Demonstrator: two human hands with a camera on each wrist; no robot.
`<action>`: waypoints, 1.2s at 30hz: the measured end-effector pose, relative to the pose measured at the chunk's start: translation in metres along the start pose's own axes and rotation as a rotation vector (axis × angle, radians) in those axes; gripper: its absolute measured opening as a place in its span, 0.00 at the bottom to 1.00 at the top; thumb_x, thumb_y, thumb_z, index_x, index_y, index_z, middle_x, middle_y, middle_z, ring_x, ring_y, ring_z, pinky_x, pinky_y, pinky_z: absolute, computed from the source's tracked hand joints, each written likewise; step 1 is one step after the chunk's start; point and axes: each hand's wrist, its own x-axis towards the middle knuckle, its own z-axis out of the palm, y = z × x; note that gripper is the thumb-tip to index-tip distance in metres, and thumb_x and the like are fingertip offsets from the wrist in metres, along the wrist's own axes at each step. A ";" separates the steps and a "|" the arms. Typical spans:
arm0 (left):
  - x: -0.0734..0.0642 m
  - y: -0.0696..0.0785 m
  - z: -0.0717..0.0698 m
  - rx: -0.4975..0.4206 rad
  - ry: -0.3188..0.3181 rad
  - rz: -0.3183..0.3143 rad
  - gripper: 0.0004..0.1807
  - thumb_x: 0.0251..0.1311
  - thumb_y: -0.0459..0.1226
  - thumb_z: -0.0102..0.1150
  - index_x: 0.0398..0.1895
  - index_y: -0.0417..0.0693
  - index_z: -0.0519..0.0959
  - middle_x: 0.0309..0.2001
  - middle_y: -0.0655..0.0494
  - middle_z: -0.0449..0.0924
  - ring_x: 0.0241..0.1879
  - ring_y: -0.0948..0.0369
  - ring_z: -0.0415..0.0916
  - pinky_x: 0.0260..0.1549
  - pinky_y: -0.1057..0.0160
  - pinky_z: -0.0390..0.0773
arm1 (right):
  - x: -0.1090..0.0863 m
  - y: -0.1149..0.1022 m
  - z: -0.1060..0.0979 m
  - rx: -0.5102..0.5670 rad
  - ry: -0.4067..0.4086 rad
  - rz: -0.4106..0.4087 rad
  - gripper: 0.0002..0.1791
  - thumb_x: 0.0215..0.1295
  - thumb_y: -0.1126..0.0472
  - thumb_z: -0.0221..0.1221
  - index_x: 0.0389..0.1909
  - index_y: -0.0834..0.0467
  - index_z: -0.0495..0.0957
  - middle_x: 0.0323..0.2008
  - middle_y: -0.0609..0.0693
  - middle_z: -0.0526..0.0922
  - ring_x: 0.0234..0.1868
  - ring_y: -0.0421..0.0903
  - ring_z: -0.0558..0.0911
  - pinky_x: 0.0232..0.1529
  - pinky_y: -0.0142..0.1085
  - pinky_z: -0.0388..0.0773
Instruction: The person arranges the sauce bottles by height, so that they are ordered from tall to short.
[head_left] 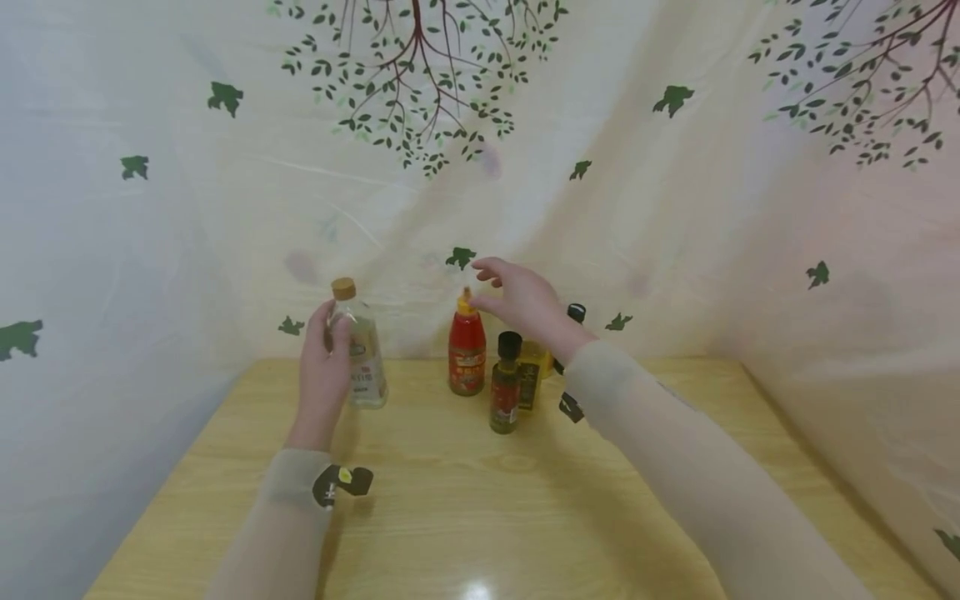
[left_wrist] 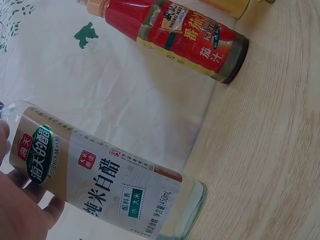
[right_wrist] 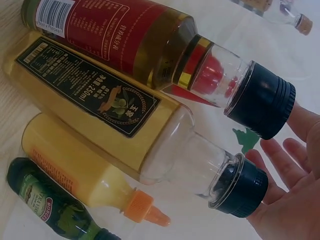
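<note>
My left hand (head_left: 324,358) is round a clear glass bottle of white rice vinegar (head_left: 366,354) with a tan cap. It stands upright on the table; fingers (left_wrist: 47,212) curl at its upper side in the left wrist view. My right hand (head_left: 525,302) hovers with loosely bent fingers, holding nothing, beside the nozzle of a red ketchup bottle (head_left: 467,358). Below its wrist stand a black-capped bottle with a red label (head_left: 505,396) and an olive oil bottle (head_left: 529,383). In the right wrist view, the hand (right_wrist: 290,185) is behind their black caps.
Beyond the olive oil stand a yellow squeeze bottle (right_wrist: 75,162) with an orange nozzle and a small green Borges bottle (right_wrist: 52,200), partly hidden by my right arm in the head view. The wooden table (head_left: 450,508) meets a leaf-patterned white curtain (head_left: 405,217) behind the bottles.
</note>
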 end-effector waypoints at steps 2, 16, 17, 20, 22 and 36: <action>0.000 0.001 -0.001 -0.002 0.003 0.004 0.39 0.86 0.63 0.41 0.91 0.61 0.53 0.87 0.48 0.56 0.83 0.41 0.57 0.79 0.31 0.58 | 0.004 -0.002 0.001 0.003 -0.015 -0.003 0.37 0.78 0.46 0.70 0.83 0.46 0.69 0.72 0.46 0.80 0.71 0.51 0.77 0.69 0.54 0.78; 0.000 -0.002 0.000 0.021 -0.006 0.008 0.39 0.87 0.62 0.40 0.91 0.58 0.53 0.86 0.44 0.59 0.82 0.39 0.60 0.78 0.30 0.61 | 0.015 -0.003 0.012 -0.017 -0.080 0.039 0.41 0.75 0.47 0.73 0.83 0.49 0.69 0.73 0.52 0.80 0.71 0.55 0.80 0.68 0.54 0.78; 0.000 -0.002 0.000 0.021 -0.005 0.006 0.39 0.86 0.62 0.40 0.91 0.58 0.53 0.86 0.45 0.59 0.82 0.39 0.60 0.78 0.30 0.61 | 0.015 -0.004 0.012 -0.021 -0.083 0.037 0.41 0.75 0.47 0.73 0.83 0.50 0.69 0.72 0.52 0.80 0.70 0.55 0.80 0.68 0.53 0.79; 0.001 -0.002 0.001 0.019 -0.003 0.004 0.39 0.86 0.62 0.41 0.91 0.59 0.53 0.86 0.45 0.58 0.82 0.39 0.60 0.78 0.30 0.60 | 0.017 -0.006 0.011 -0.045 -0.100 0.033 0.40 0.75 0.47 0.73 0.82 0.51 0.70 0.71 0.52 0.81 0.70 0.54 0.81 0.68 0.52 0.78; 0.002 -0.002 0.001 0.015 -0.006 0.005 0.39 0.86 0.62 0.41 0.91 0.59 0.53 0.86 0.45 0.59 0.82 0.40 0.60 0.78 0.30 0.60 | 0.018 -0.008 0.010 -0.059 -0.110 0.032 0.40 0.75 0.48 0.73 0.82 0.52 0.70 0.71 0.53 0.82 0.69 0.53 0.81 0.69 0.51 0.78; 0.003 -0.003 0.000 0.005 -0.008 0.007 0.38 0.86 0.61 0.42 0.91 0.60 0.53 0.85 0.45 0.61 0.81 0.40 0.62 0.77 0.30 0.62 | 0.026 -0.011 0.018 -0.130 -0.117 0.041 0.27 0.76 0.51 0.72 0.71 0.54 0.80 0.63 0.55 0.86 0.61 0.54 0.84 0.63 0.51 0.80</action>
